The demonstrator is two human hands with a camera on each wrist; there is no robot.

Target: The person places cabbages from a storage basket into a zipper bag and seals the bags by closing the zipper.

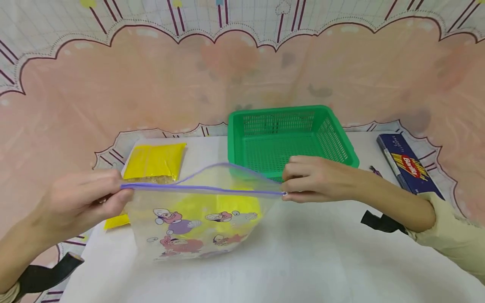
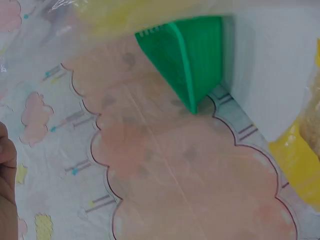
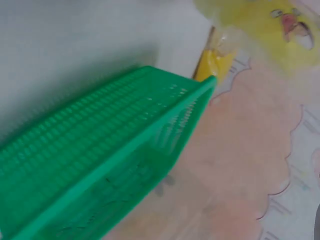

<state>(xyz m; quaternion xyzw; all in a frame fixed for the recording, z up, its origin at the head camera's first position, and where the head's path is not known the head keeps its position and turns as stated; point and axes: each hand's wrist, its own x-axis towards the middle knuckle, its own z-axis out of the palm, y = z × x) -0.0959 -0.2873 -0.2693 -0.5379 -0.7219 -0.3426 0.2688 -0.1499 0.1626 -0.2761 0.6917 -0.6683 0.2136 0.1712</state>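
Observation:
A translucent zip bag (image 1: 197, 219) with a purple-edged mouth and cartoon prints hangs over the near part of the table. My left hand (image 1: 87, 195) pinches the left end of its mouth between thumb and fingers. At the right end of the mouth, my right hand (image 1: 318, 179) grips the edge with curled fingers. The far edge of the mouth bows away from the near edge between the hands. Something yellow shows through the bag's wall, and the bag (image 3: 265, 30) also appears in the right wrist view with yellow in it.
Behind the bag stands a green plastic basket (image 1: 291, 109). A yellow packet (image 1: 153, 162) lies at the left, with another yellow piece (image 1: 117, 221) partly hidden below it. On the right lies a dark blue spaghetti box (image 1: 409, 164); a small dark item (image 1: 375, 170) is beside it.

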